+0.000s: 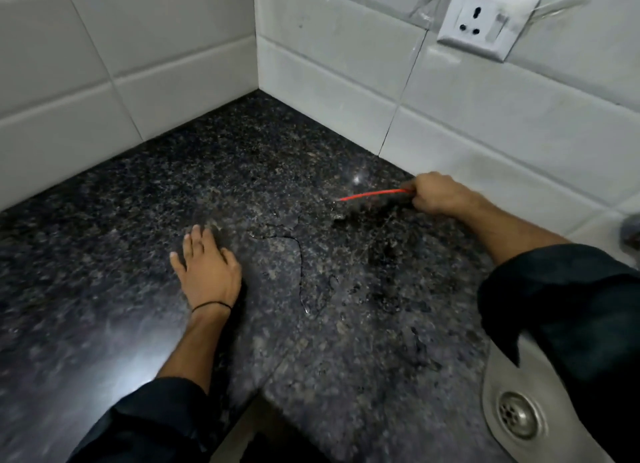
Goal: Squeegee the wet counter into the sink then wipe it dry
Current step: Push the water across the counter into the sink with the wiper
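Observation:
A dark speckled granite counter (145,241) fills the view, with puddles and streaks of water (294,255) across its middle and right. My right hand (436,192) is closed around a squeegee (374,199) near the back wall; its thin red edge shows, and the dark blade below it rests on the wet stone. My left hand (207,268) lies flat on the counter, fingers spread, holding nothing, just left of the water's edge. A steel sink (498,386) with its round drain (519,416) sits at the lower right, partly hidden by my right sleeve.
White tiled walls (173,64) meet in a corner behind the counter. A white wall socket (485,23) is mounted at the upper right. The counter's inner front edge cuts in near the bottom centre.

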